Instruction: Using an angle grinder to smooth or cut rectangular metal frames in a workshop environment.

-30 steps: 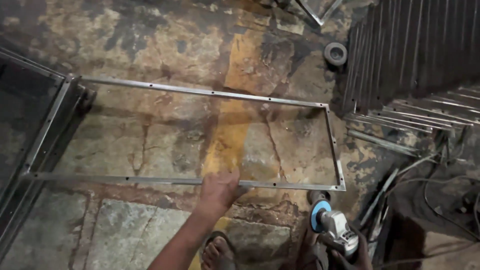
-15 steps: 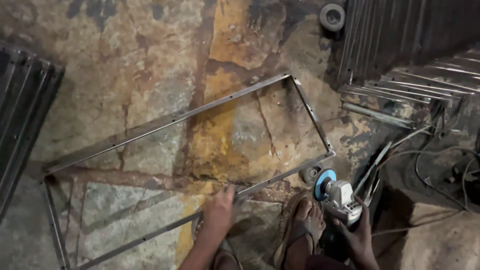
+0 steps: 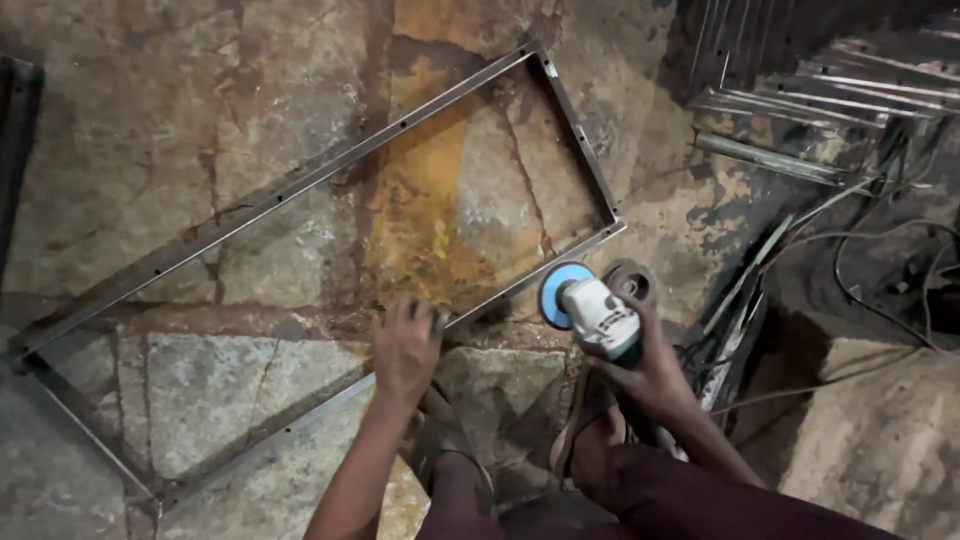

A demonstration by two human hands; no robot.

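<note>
Head view looks straight down on a stained stone floor (image 3: pixel 200 120), and much of it is hard to read. A dark object at the left edge (image 3: pixel 15 130) is cut off and cannot be identified. The far right is in shadow: a stack of metal bars (image 3: pixel 800 100) in the upper right corner runs out of the picture, and tangled cables (image 3: pixel 880 260) below it fade into the dark. The person's legs and sandalled feet (image 3: pixel 450 450) are cut by the bottom edge.

A long rectangular metal frame (image 3: pixel 300 190) lies flat on the floor, slanting from the lower left corner toward the upper middle. The left hand (image 3: pixel 405 345) presses on the frame's near rail, fingers curled over it; how firmly it grips cannot be told. The right hand (image 3: pixel 655 370) is clamped around the body of a white angle grinder (image 3: pixel 595 312), whose blue disc (image 3: pixel 560 292) sits just beside the frame's near right corner; contact cannot be made out. No packages, labels or signs can be made out.
</note>
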